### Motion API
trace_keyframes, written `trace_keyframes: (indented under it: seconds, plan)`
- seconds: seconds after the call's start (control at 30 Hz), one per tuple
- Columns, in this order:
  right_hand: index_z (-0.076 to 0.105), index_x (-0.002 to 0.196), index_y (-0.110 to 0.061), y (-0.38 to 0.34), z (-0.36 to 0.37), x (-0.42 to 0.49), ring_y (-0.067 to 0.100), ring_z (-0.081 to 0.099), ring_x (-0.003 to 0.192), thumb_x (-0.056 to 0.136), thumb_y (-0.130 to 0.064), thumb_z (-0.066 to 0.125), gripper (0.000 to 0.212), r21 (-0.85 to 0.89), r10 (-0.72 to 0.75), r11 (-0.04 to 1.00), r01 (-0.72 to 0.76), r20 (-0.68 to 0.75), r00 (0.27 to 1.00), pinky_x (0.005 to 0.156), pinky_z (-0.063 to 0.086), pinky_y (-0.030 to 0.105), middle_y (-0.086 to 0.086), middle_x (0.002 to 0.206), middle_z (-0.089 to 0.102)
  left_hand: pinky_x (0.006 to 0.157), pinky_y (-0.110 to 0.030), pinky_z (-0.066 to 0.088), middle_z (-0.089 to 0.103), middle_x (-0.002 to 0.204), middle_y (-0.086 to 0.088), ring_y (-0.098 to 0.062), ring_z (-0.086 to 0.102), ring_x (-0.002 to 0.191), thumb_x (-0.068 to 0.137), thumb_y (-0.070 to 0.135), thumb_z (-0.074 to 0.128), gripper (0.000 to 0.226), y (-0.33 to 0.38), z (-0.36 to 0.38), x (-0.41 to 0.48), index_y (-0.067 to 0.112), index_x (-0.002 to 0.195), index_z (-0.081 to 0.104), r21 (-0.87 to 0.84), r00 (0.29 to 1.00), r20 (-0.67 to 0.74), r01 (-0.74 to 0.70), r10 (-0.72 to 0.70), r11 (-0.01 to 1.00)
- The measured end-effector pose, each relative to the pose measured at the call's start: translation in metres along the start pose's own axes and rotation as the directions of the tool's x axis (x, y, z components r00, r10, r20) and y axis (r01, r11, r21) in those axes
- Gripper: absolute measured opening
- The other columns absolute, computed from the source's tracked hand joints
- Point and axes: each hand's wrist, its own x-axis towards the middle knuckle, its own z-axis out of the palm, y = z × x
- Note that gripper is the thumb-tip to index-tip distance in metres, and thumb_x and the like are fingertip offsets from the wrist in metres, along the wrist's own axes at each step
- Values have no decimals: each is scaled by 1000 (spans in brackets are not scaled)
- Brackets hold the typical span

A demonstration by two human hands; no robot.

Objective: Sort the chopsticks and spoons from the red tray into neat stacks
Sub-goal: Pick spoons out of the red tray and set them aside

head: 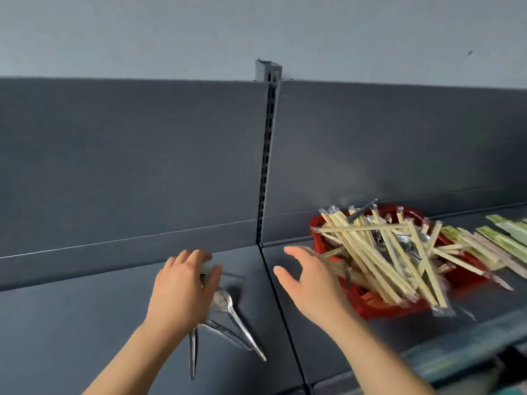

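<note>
A red tray (pixel 396 307) sits on the dark shelf at the right, heaped with wrapped wooden chopsticks (pixel 379 252) and a few metal spoons (pixel 405 243) among them. On the shelf to the left lie three metal spoons (pixel 228 306), their handles fanned out toward me. My left hand (pixel 182 289) hovers over their bowls with fingers relaxed and spread, covering part of them. My right hand (pixel 310 280) is open, fingers straight, reaching toward the tray's left edge and holding nothing.
Green-and-white wrapped chopsticks (pixel 507 238) lie in rows on the shelf right of the tray. A slotted upright post (pixel 268 155) splits the dark back panel, and a seam runs down the shelf between my hands. The shelf's front edge (pixel 456 346) is at lower right.
</note>
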Motion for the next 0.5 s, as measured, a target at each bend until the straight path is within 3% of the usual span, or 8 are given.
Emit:
trace_keyframes:
  seconds: [0.17,0.3,0.4,0.5]
  plan:
    - [55,133,-30,62,-95,-2,7,56,116,90,-43,57,44,-43,78,995,-88,-183,980,89,42,23,-14,128,60,89,-28,43,65,109,7,-18,55,106,91,36,59,26,92,26,23,20,111,65,-198,967,8,-250,256,948]
    - [56,134,-19,133,-152,11,17,59,118,92,-38,59,46,-95,233,961,-258,-216,948,97,49,36,-2,131,62,92,-26,42,64,116,6,-16,54,111,93,33,59,30,159,68,47,23,121,63,-275,915,87,-358,394,892]
    - [55,134,-15,193,-188,26,19,63,111,91,-44,59,52,-183,343,910,-373,-173,923,92,52,37,2,127,65,96,-34,44,61,125,3,-21,53,114,94,34,57,36,219,113,73,24,129,59,-217,903,173,-355,394,909]
    - [58,128,-15,204,-181,32,15,67,85,87,-54,60,56,-254,418,868,-427,-89,904,73,55,34,-2,100,72,96,-38,44,59,130,3,-26,50,118,93,37,57,39,222,136,94,28,130,57,-62,905,256,-336,341,940]
